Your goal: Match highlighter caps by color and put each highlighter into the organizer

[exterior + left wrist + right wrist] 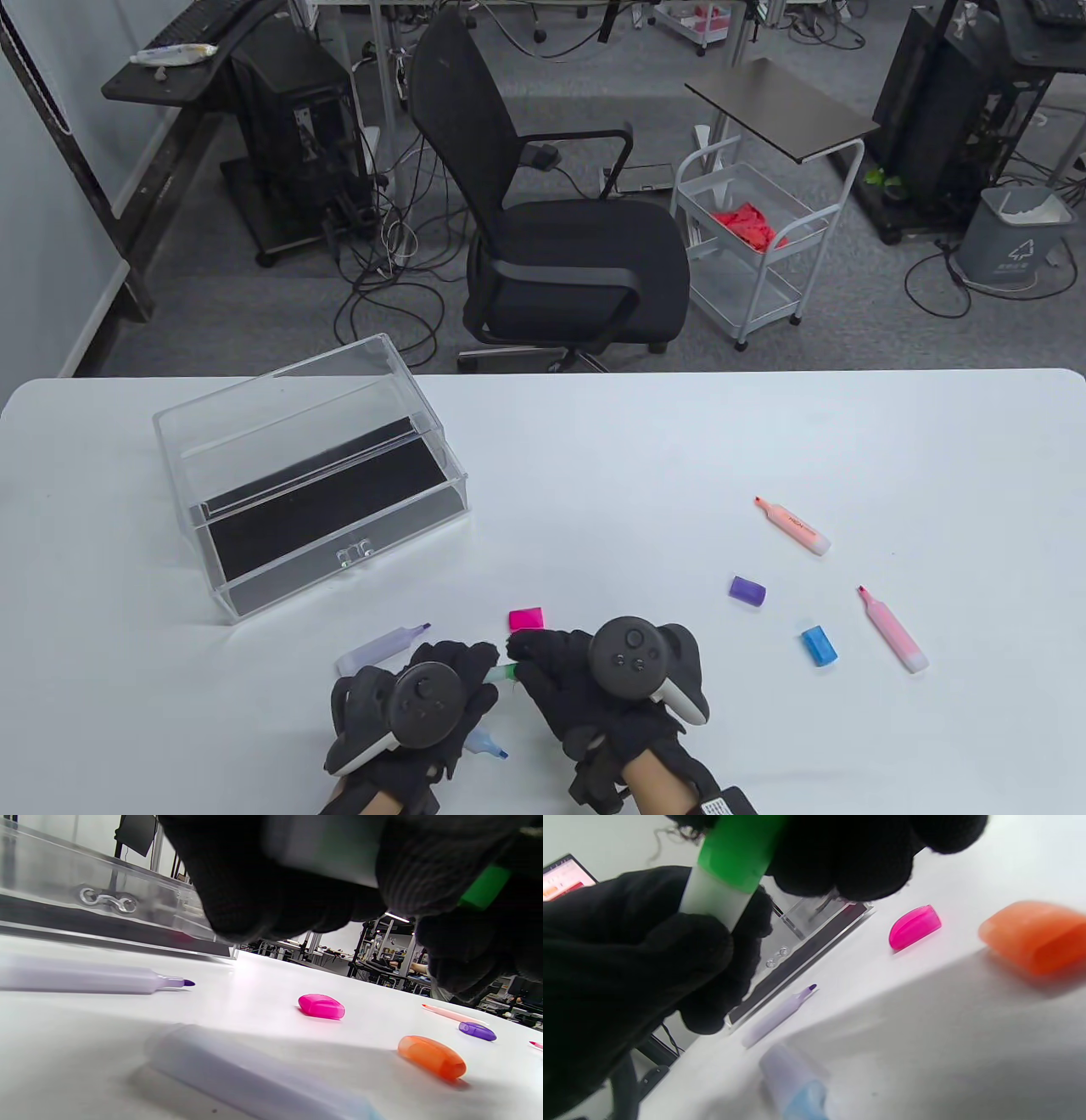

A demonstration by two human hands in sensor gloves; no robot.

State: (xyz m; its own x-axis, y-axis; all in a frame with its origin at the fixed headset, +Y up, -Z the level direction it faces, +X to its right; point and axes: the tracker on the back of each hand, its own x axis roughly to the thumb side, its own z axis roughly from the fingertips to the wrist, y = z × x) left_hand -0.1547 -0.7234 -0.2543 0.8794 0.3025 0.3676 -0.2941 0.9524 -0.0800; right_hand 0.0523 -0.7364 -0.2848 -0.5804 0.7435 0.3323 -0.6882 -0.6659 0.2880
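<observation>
Near the table's front edge both hands meet on a green highlighter [506,672]. My left hand [471,666] grips its pale barrel [710,902]. My right hand [524,652] pinches the green cap [736,853] at the barrel's end; the cap [483,887] shows between the black fingers [254,891]. The clear acrylic organizer [314,484], lined in black, stands at the left with its drawer pulled out. Loose caps lie about: pink [525,618], purple [747,591], blue [819,645] and orange [432,1056], the last hidden under my right hand in the table view.
An uncapped purple highlighter [382,649] lies left of my hands and a blue one [485,743] below them. Uncapped orange [793,526] and pink [892,628] highlighters lie at the right. A black office chair [560,246] stands beyond the table's far edge.
</observation>
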